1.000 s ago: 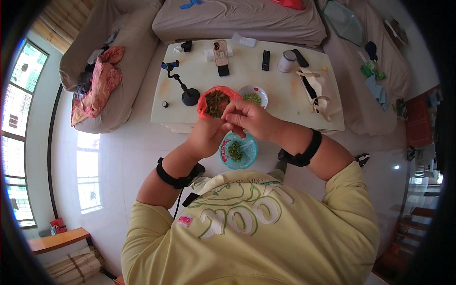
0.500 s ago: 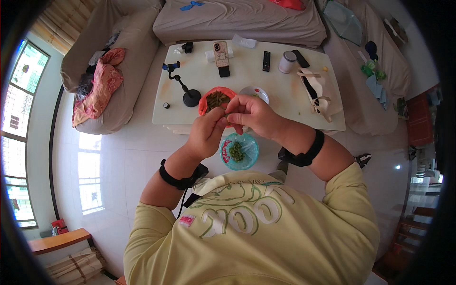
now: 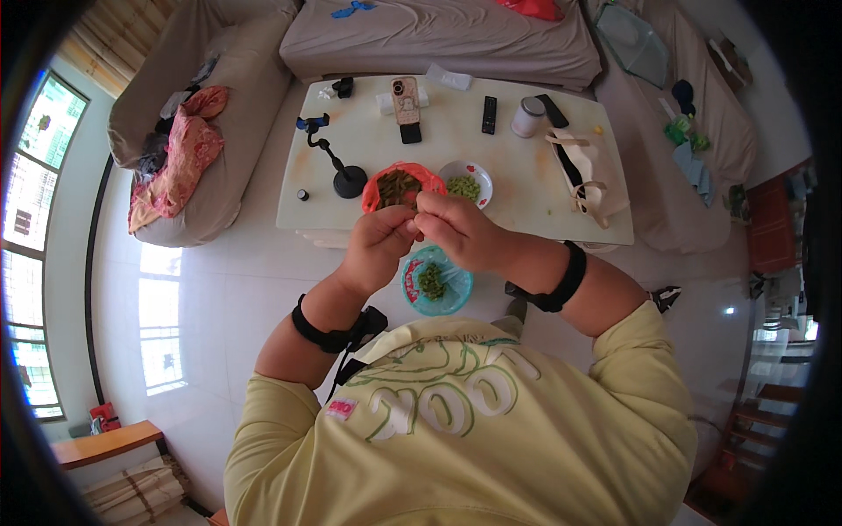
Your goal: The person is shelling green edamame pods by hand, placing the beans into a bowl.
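My left hand [image 3: 379, 245] and my right hand [image 3: 459, 230] meet fingertip to fingertip above the table's near edge. Both are closed in a pinch on a small bean pod, mostly hidden by the fingers. Just beyond them an open red plastic bag [image 3: 372, 195] holds many green-brown pods [image 3: 392, 189]. To its right, a white plate [image 3: 481, 172] with red decoration carries shelled green beans [image 3: 464, 187]. Below my hands, on the floor, stands a teal bin [image 3: 466, 293] with a clear liner and green scraps [image 3: 431, 282] inside.
On the pale coffee table [image 3: 303, 171] are a black phone stand [image 3: 349, 181], a phone in a patterned case [image 3: 406, 103], a remote [image 3: 489, 115], a lidded canister [image 3: 527, 117] and a cream tote bag [image 3: 593, 184]. Covered sofas [image 3: 438, 39] stand around the table's far sides.
My right hand has turned and lowered slightly, its fingers curling closer to my left hand. The plate's beans, mostly covered before, now show. The view has shifted slightly.
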`<state>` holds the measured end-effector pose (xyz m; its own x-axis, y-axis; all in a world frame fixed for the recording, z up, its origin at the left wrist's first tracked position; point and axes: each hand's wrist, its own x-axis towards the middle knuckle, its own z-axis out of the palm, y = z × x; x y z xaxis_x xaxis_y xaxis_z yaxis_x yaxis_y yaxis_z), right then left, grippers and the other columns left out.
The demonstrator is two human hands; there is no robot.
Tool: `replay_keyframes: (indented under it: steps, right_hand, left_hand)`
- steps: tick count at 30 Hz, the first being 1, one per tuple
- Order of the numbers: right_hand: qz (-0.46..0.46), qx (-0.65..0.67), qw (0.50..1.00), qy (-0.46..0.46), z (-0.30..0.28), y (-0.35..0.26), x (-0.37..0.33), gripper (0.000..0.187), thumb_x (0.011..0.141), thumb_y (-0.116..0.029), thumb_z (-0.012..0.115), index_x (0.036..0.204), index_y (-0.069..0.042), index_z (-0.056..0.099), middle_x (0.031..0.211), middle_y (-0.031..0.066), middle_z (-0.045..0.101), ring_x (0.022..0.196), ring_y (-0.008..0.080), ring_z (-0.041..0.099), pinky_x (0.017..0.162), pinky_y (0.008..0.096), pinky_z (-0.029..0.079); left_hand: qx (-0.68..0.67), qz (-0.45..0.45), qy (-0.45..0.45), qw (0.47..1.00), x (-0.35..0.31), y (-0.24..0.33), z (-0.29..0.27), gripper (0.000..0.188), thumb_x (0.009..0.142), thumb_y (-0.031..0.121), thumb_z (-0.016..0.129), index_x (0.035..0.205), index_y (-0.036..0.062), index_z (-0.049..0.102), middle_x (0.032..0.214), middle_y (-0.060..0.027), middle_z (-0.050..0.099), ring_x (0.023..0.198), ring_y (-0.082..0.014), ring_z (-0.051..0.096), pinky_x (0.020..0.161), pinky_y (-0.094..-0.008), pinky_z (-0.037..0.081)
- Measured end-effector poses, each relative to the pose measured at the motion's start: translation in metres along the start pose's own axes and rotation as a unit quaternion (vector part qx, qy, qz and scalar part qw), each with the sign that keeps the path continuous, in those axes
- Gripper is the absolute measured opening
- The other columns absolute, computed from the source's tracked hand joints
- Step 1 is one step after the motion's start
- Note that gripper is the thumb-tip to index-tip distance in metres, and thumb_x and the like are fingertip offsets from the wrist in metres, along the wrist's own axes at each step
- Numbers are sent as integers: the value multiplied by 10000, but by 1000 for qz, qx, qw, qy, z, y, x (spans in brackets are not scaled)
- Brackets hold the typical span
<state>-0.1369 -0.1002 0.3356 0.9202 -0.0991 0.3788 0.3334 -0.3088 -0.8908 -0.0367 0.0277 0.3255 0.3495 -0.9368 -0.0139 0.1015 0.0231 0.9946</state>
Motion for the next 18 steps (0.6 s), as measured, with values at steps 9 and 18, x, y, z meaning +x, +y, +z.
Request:
replay_keyframes:
  steps: [9, 18]
  right_hand:
    - [25, 36, 998, 44, 2, 8, 10, 198, 820, -155, 407, 706, 0, 453, 576, 80, 467, 548, 151, 446, 520, 281, 380]
    - [56, -22, 994, 93, 0, 5, 19, 230, 782, -168, 426, 651, 16, 472, 584, 140, 492, 540, 223, 464, 520, 323, 387]
  left_hand:
    - [-14, 41, 19, 999, 10, -8, 3, 126, 845, 59, 439, 880, -19, 532, 723, 1, 503, 651, -65, 435, 573, -195, 382]
    - [-113, 28, -34, 993, 21, -14, -9, 158, 868, 72, 396, 926, -4, 522, 787, 1, 516, 675, -55, 467, 577, -182, 396]
